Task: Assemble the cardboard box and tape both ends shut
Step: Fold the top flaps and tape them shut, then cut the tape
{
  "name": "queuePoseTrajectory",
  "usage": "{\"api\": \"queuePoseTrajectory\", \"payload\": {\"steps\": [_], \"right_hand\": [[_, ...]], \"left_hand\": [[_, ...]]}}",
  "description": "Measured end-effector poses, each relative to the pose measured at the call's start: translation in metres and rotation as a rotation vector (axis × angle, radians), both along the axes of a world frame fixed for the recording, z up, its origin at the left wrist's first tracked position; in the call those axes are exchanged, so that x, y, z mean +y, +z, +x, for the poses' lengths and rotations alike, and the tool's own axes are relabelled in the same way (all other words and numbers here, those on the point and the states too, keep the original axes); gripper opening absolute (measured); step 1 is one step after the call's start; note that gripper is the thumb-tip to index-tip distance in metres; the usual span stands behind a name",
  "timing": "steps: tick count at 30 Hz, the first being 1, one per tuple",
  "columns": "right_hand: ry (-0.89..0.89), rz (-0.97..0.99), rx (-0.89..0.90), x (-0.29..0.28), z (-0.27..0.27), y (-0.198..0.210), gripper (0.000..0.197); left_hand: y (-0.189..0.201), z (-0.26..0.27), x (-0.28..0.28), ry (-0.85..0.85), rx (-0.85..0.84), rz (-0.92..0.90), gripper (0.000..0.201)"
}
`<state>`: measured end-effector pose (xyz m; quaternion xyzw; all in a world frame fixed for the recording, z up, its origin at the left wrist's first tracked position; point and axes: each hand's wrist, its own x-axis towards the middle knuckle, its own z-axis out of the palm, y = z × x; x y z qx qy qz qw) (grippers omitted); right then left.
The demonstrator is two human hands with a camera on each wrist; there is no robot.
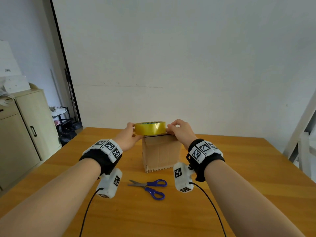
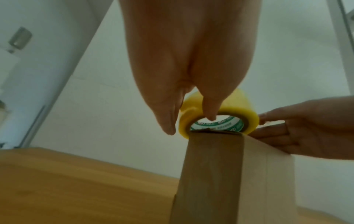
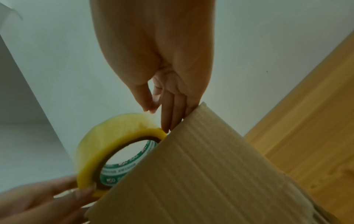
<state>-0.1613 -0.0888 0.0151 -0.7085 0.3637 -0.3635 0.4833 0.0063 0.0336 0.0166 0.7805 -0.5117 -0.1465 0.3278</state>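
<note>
Yellow tape roll (image 1: 150,128) lies flat on top of our cardboard box (image 1: 161,153) | left hand (image 1: 130,136) grips roll | right hand (image 1: 181,132) pinches tape end at box's right edge | scissors (image 1: 150,188) before box on surface (image 1: 239,177)

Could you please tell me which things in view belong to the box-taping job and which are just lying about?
Belonging to the job:
- cardboard box, standing on the table
- tape roll, held over the box by the left hand
- right hand, pinching at the roll's edge
- scissors, untouched

Lying about:
- cabinet
- shoe rack
</note>
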Motion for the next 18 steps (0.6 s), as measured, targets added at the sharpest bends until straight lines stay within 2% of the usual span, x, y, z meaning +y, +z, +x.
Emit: {"api": "queuePoseTrajectory", "payload": {"steps": [6, 9, 12, 18], "right_hand": [[0.009, 0.043, -0.083, 0.002, -0.001, 0.001, 0.009], [0.011, 0.069, -0.118, 0.002, -0.002, 0.0, 0.009], [0.015, 0.07, -0.13, 0.001, -0.002, -0.001, 0.013], [0.008, 0.071, -0.129, 0.002, -0.003, -0.002, 0.012]], "left_hand": [[0.009, -0.015, -0.01, 0.029, 0.172, -0.245, 0.056], [0.015, -0.023, -0.018, 0.12, 0.248, -0.316, 0.066], [0.015, -0.026, -0.028, 0.144, 0.268, -0.347, 0.064], [0.007, -0.036, -0.034, 0.058, 0.635, -0.473, 0.057]]}}
